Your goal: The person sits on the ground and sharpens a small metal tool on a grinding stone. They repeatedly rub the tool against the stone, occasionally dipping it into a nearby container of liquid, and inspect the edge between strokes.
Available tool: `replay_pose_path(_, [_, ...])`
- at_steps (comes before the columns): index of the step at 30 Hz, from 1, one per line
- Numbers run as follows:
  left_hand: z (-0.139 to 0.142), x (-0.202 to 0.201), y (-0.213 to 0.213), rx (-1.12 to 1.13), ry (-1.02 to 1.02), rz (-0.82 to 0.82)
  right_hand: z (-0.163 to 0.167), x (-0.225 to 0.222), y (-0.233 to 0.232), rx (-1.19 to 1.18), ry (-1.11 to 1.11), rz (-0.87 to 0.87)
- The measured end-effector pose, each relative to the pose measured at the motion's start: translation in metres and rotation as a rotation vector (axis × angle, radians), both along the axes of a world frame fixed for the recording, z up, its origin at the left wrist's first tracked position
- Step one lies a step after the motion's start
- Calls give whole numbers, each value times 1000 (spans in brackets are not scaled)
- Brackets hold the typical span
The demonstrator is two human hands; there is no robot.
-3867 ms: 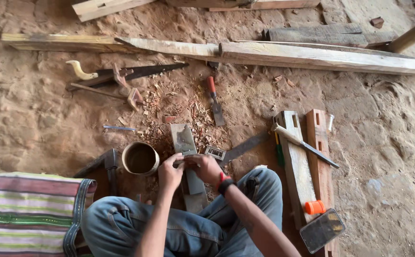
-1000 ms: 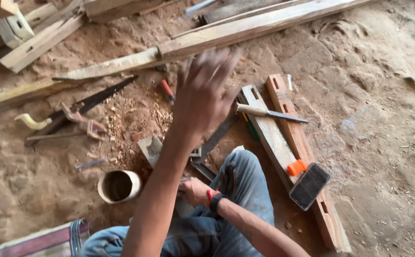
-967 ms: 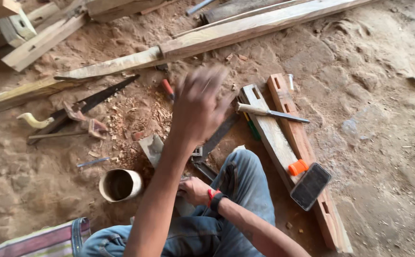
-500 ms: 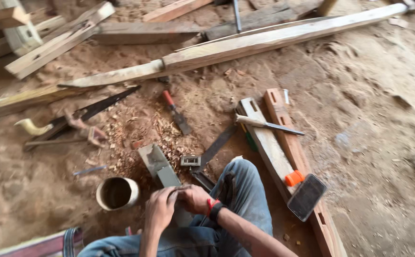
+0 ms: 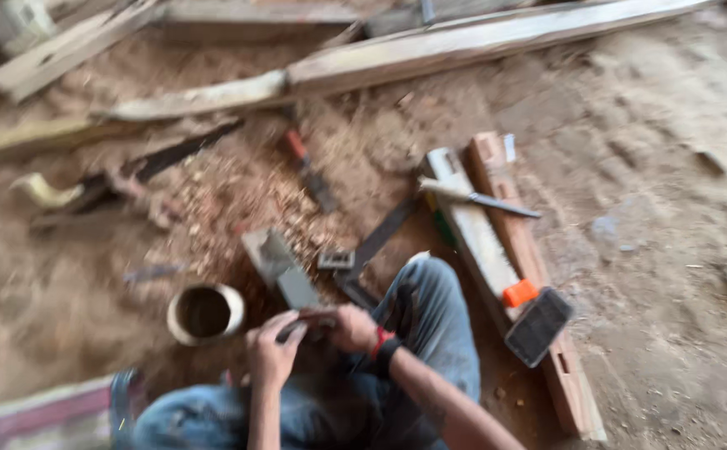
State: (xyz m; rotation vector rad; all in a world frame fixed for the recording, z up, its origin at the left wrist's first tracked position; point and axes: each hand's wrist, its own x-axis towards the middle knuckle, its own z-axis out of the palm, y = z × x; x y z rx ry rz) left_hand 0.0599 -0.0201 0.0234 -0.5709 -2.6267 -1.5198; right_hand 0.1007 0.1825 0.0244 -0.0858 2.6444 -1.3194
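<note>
The person sits on the dirt floor (image 5: 672, 275) with knees in blue jeans, and both hands meet just in front of the lap. The left hand (image 5: 270, 354) and the right hand (image 5: 348, 327) (a red band and a dark watch sit on its wrist) close together around a small dark tool (image 5: 301, 320); the picture is blurred, so what kind of tool it is cannot be told. Both hands look clenched on it, fingers curled over its ends. The tool lies right at the near end of a grey wooden block (image 5: 282, 268), which slants away from the hands toward the scattered wood shavings (image 5: 238, 200).

Just left of the hands stands a round open cup (image 5: 205, 311), near the left hand but apart from it. To the right of the knee two planks (image 5: 497, 242) lie side by side, with a chisel (image 5: 478, 197) across their far end and a dark flat stone with an orange piece (image 5: 534, 321) near their middle. A red-handled chisel (image 5: 307, 167) lies beyond the shavings, and a handsaw (image 5: 159, 162) lies to the left. Long beams (image 5: 463, 37) run across the far side of the floor
</note>
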Motion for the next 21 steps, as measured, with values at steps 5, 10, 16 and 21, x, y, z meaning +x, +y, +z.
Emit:
replay_pose_path(5, [-2, 16, 0, -180, -41, 133, 1, 0, -3, -272, 166, 71])
replay_pose_path(10, [9, 19, 4, -157, -102, 130, 10, 3, -5, -230, 168, -66])
replay_pose_path(16, [7, 13, 10, 117, -454, 159, 9, -3, -4, -346, 163, -57])
replay_pose_path(21, [-13, 33, 14, 154, -313, 164, 18, 21, -9, -165, 45, -73])
